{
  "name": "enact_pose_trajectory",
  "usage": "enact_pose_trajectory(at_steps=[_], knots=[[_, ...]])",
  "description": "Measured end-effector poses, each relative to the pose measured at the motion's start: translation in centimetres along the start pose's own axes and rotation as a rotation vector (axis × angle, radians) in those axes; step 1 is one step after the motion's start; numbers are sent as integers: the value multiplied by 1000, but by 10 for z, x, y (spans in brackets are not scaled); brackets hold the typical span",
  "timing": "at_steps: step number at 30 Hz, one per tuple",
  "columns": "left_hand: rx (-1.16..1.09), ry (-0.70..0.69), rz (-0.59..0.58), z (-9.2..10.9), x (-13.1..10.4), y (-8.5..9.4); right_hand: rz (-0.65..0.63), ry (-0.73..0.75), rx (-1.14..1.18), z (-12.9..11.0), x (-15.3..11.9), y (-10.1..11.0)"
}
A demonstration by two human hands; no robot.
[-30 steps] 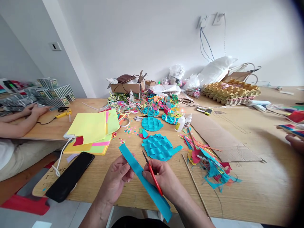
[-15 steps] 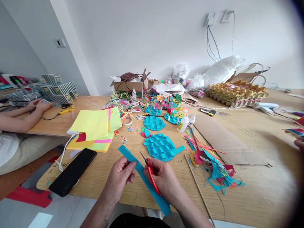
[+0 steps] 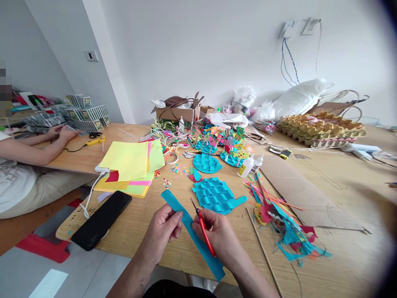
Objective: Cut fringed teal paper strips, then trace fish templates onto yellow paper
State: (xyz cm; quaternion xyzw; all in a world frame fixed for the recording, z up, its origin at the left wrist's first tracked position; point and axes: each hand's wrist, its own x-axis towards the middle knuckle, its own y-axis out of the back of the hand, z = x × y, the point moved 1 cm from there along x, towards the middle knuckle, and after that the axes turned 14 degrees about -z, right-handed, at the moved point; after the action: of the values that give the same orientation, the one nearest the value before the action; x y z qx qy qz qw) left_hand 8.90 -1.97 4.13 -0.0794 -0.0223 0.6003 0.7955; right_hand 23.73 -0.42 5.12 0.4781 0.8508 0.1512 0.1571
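A long blue paper strip slants across the front of the table. My left hand pinches its upper part between thumb and fingers. Red-handled scissors are gripped in my right hand, blades pointing up and away beside the strip and looking closed. My right thumb tip also touches the strip. Just beyond my hands lies a woven blue paper piece with one strip end sticking out to the right. A smaller blue woven oval lies behind it.
Coloured paper sheets and a black phone lie left. Glue bottles, a thin stick, paper scraps and cardboard are right. Egg trays stand behind. Another person's hands are at far left.
My view has turned slightly left, so the table's things sit further right in the picture. The scissors have tilted slightly in my right hand; both hands keep their holds.
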Motion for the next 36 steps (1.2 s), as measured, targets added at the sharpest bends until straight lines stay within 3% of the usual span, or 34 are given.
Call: enact_pose_trajectory(at_steps=[13, 18, 24, 36], knots=[[44, -41, 84, 6, -2, 7, -118, -50, 232, -5, -1, 2], [51, -23, 96, 11, -3, 5, -112, -23, 266, -7, 0, 2], [158, 3, 15, 11, -6, 2, -79, -19, 271, -9, -1, 2], [119, 12, 79, 17, -5, -4, -79, -8, 316, -10, 1, 4]])
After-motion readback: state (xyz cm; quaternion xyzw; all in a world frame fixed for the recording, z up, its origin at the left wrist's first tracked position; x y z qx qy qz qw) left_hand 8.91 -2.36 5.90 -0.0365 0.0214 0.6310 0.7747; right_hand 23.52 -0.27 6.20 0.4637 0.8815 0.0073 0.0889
